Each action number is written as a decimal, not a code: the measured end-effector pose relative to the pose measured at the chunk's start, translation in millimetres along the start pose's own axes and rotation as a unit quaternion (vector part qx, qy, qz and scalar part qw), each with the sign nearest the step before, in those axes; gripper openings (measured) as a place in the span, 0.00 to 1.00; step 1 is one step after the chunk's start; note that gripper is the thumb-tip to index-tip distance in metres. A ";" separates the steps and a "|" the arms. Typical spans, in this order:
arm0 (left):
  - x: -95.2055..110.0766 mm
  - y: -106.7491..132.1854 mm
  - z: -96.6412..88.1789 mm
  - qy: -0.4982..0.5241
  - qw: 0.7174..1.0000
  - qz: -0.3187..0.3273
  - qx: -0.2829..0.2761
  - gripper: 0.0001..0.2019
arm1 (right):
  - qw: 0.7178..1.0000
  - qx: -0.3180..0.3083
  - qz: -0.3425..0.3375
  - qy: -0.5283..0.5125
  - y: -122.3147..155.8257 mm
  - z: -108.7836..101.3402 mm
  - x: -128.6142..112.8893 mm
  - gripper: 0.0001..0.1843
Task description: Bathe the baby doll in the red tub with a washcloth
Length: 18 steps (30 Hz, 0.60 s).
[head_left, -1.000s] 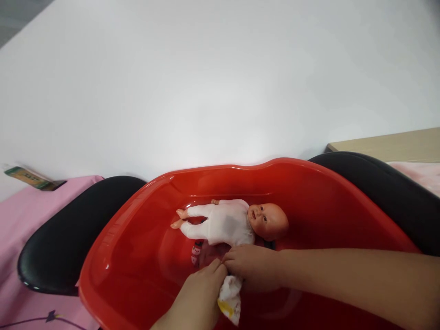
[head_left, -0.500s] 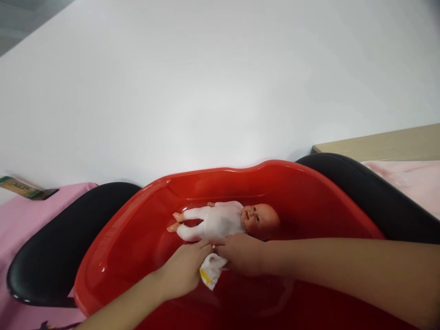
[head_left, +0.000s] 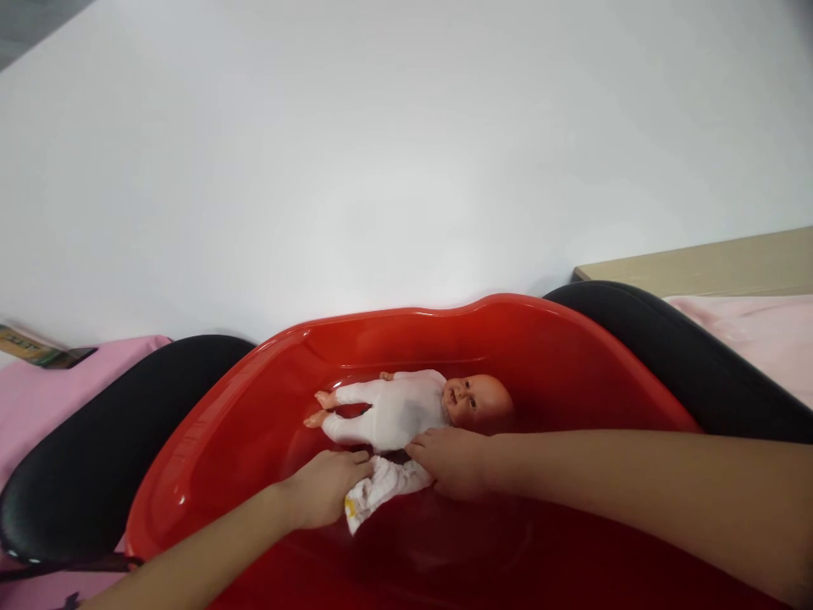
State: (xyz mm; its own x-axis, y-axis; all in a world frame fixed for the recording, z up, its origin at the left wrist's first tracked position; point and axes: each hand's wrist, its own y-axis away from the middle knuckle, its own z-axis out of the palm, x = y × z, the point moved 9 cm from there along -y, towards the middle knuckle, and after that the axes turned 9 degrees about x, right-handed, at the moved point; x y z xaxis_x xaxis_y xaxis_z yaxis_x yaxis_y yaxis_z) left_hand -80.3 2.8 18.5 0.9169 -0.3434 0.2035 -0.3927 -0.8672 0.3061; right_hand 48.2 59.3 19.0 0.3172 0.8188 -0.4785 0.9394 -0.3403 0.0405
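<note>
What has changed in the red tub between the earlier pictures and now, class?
The left hand has slid left along the small white cloth with a yellow patch, which now lies more spread out between both hands. The right hand stays on the cloth beside the baby doll in white clothing, which still lies on its back in the red plastic tub.

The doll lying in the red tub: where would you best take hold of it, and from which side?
Probably around the torso of the doll, coming from above on the near side. It lies flat on its back across the red tub, head to the right, and its trunk is the widest part. The left hand and right hand are already there, holding a white cloth.
</note>
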 end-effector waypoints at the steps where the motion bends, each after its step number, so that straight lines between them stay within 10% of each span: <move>1: -1.2 0.0 3.3 -0.004 1.000 0.002 -0.006 0.16 | 1.000 -0.017 0.000 0.012 1.3 -0.2 -1.6 0.24; 14: -19.1 -1.7 24.7 0.044 0.995 -0.036 0.080 0.19 | 1.000 -0.009 0.006 0.003 -1.5 0.4 4.1 0.19; 18: -26.2 -8.0 46.1 0.021 0.999 -0.045 0.005 0.15 | 0.999 -0.026 0.009 0.025 -3.1 3.4 7.4 0.20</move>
State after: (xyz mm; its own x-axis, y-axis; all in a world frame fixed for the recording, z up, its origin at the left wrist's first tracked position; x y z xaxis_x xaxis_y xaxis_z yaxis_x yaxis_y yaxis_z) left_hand -97.8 2.1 -32.2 0.9449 -0.2481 0.2137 -0.3071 -0.8977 0.3158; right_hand 47.1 64.8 12.3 0.3393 0.8350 -0.4332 0.9385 -0.3320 0.0951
